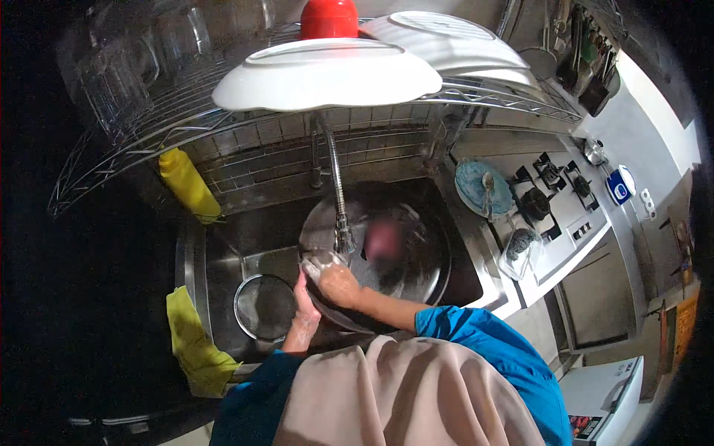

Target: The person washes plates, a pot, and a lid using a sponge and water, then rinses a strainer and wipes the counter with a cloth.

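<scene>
A large, round, dark metal pan (420, 286) is tilted over the sink, its wet surface shiny and streaked. My left hand (301, 316) holds its near left rim, the thumb side up along the edge and the other fingers hidden behind it. My right hand (336, 284) presses on the inside of the pan close to that rim. White suds cover its curled fingers; whatever they grip is hidden by foam. Just above it hangs the spout of a flexible metal faucet (338, 175). A blurred pinkish patch shows on the pan.
Left of the pan, a round metal-rimmed strainer (238, 305) sits in the sink (216, 245). A yellow bottle (187, 186) stands behind, a yellow-green cloth (195, 346) hangs left. Overhead, a wire rack (186, 137) holds white plates (327, 78). A blue plate (476, 178) lies beside the stove (565, 197).
</scene>
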A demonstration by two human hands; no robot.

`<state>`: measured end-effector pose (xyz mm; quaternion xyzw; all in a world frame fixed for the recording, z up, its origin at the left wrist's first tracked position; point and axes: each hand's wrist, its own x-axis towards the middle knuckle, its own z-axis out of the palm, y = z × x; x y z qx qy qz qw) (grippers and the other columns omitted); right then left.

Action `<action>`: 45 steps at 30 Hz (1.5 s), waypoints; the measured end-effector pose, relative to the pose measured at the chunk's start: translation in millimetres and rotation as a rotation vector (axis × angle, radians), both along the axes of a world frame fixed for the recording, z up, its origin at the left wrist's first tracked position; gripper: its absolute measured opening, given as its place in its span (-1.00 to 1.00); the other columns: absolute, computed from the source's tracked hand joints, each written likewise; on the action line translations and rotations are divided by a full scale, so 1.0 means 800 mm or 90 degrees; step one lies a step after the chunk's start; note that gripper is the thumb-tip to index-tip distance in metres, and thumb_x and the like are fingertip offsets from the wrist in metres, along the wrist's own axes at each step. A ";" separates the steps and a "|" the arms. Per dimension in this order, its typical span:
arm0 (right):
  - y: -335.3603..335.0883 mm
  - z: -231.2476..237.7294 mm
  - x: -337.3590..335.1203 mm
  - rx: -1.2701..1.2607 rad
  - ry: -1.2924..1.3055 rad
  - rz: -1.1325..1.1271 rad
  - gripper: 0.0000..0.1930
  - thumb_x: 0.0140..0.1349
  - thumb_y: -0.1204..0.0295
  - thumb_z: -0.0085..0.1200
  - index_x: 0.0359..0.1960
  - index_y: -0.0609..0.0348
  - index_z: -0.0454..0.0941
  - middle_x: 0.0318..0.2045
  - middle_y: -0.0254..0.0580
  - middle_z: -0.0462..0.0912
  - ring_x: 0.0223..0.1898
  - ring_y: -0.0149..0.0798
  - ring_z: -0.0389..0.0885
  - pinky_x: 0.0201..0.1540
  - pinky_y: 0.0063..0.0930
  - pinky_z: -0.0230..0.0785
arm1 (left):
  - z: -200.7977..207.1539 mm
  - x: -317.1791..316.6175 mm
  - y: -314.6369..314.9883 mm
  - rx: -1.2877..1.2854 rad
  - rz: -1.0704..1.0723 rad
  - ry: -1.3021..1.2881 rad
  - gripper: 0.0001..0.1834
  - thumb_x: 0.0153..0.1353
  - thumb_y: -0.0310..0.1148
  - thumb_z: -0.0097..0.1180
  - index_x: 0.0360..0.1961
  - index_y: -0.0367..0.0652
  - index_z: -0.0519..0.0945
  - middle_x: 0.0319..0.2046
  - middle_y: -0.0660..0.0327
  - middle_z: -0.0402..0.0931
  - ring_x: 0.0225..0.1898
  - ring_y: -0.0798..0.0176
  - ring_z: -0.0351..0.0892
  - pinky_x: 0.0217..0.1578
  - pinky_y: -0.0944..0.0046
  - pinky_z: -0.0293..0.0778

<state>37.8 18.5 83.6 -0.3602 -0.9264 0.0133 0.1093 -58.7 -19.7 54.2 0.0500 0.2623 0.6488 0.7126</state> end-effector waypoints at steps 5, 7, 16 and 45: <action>0.084 0.069 0.065 -0.067 -0.269 -0.137 -0.77 -0.02 0.40 -0.14 -0.31 0.10 0.49 -0.43 -0.11 0.51 -0.33 -0.07 0.51 -0.28 -0.26 0.37 | 0.017 -0.013 0.001 0.017 -0.013 -0.017 -0.49 0.12 -0.01 -0.15 -0.04 -0.17 0.35 -0.09 0.21 0.37 -0.07 0.16 0.33 -0.02 0.15 0.21; 0.105 0.071 0.120 0.030 0.152 -0.194 -0.80 0.02 0.38 -0.14 -0.34 0.09 0.49 -0.44 -0.14 0.51 -0.36 -0.08 0.50 -0.31 -0.28 0.36 | 0.016 -0.010 0.004 0.039 -0.001 -0.015 -0.48 0.11 -0.01 -0.13 -0.03 -0.17 0.33 -0.09 0.20 0.37 -0.07 0.15 0.33 -0.02 0.14 0.21; 0.037 -0.021 0.070 0.056 0.292 -0.210 -0.47 0.02 0.20 -0.02 -0.05 0.34 0.25 -0.03 0.18 0.27 0.07 0.16 0.10 0.11 0.02 -0.18 | 0.019 -0.001 -0.001 -0.025 -0.013 0.016 -0.51 0.11 -0.04 -0.12 -0.02 -0.12 0.33 -0.06 0.26 0.35 -0.07 0.18 0.34 -0.03 0.14 0.21; -0.001 -0.010 0.172 -0.247 -0.103 -0.066 -0.75 0.05 0.35 -0.18 -0.20 -0.09 0.40 -0.29 -0.08 0.46 -0.26 -0.03 0.44 -0.33 -0.16 0.32 | 0.005 -0.015 0.010 0.052 0.092 -0.036 -0.45 0.12 0.04 -0.20 0.00 -0.14 0.31 -0.04 0.20 0.32 -0.04 0.12 0.31 0.00 0.10 0.19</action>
